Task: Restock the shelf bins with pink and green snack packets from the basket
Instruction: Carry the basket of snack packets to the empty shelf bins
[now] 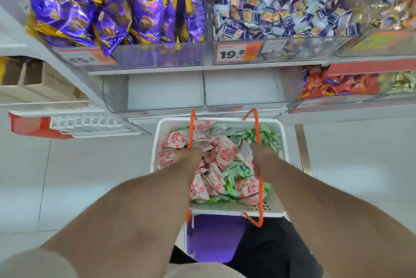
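Shelf-front basket point(276, 206), both hands point(190, 154) down inside

Two clear shelf bins point(165, 92) point(245, 89) stand side by side directly above the far rim of the white basket point(282, 138), both with open room inside. The shelf edge point(202, 66) overhead, carrying bins of purple bags point(117, 7) and small mixed packets point(276, 7), caps the way in from above. The bin to the right is crowded with red packets point(333, 85). In the basket, two orange handles point(191, 133) point(258, 133) rise over the pink packets point(221, 156) and green packets point(265, 136), leaving a channel between them. A cardboard box point(67, 123) juts out at the left; bare floor point(90, 165) lies on either side of the basket.
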Tool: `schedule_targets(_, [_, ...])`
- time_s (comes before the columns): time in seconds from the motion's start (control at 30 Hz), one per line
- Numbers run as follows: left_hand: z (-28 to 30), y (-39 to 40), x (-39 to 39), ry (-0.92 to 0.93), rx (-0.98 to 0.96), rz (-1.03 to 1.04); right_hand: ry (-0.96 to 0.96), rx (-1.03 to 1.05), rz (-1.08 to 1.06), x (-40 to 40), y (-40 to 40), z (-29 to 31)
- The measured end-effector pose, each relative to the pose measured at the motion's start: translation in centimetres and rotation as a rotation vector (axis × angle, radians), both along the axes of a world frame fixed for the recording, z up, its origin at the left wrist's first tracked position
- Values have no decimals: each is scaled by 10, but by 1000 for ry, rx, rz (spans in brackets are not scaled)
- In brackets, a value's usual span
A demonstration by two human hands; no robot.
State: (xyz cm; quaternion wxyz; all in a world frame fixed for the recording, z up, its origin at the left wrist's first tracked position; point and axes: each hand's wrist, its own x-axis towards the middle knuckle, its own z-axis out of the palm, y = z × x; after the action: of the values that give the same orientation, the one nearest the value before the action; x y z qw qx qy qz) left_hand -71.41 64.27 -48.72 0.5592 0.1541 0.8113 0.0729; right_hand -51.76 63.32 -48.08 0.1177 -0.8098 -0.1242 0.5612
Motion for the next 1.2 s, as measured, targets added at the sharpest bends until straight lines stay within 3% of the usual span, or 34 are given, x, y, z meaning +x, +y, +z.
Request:
schedule_targets(0.17, [-44, 6, -10, -37, -19, -3, -65, -143, 12, -2, -9, -58])
schedule_targets(0.6, [-188, 9, -41, 81, 25, 164, 28, -38, 63, 44, 30, -216])
schedule_targets(0.83, [-239, 23, -95, 432, 48, 8, -270, -60, 119, 80, 48, -269])
schedule_targets(0.97, [-267, 44, -99, 625, 68, -153, -637, -16, 426, 67, 69, -282])
schedule_targets(1.07, [-285, 56, -94, 765, 216, -340, -1009, 162, 610, 46, 81, -288])
schedule_targets(1.13, [-290, 59, -87, 737, 361, -422, -969, 330, 804, 31, 83, -296])
schedule_targets(1.2, [-287, 57, -75, 637, 500, -453, -813, 466, 881, 17, 74, -296])
